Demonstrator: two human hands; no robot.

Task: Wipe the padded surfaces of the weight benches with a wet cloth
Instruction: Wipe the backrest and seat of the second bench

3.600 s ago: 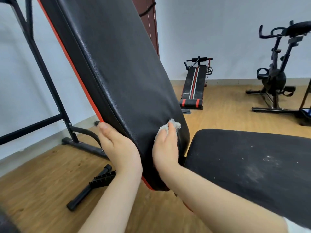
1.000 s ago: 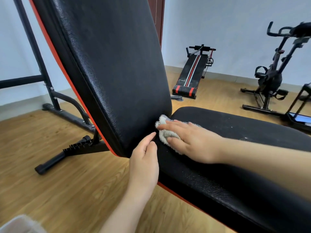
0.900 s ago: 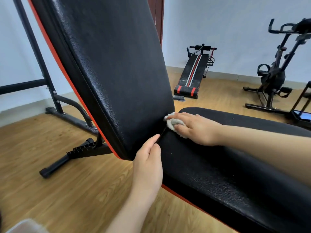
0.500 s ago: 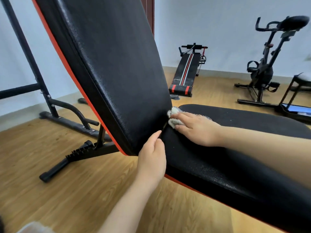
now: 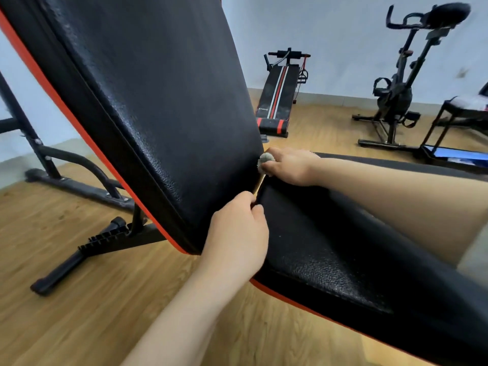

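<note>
The weight bench fills the view: its black backrest pad (image 5: pixel 158 96) with an orange edge tilts up at the left, and its black seat pad (image 5: pixel 330 247) lies to the right. My right hand (image 5: pixel 289 165) holds a small grey-white cloth (image 5: pixel 265 160), bunched under the fingers, at the far end of the gap between the two pads. My left hand (image 5: pixel 237 236) rests at the near end of that gap, with thumb and fingertips on the lower corner of the backrest. Most of the cloth is hidden by my fingers.
The bench's black steel frame and foot (image 5: pixel 87 249) stand on the wooden floor at the left. A black and red sit-up bench (image 5: pixel 277 101) lies by the far wall. An exercise bike (image 5: pixel 396 85) and a stool (image 5: pixel 464 107) stand at the right.
My right hand has slid the cloth along the gap toward the far edge of the seat, and the cloth is more bunched. My left hand stays at the backrest's lower corner.
</note>
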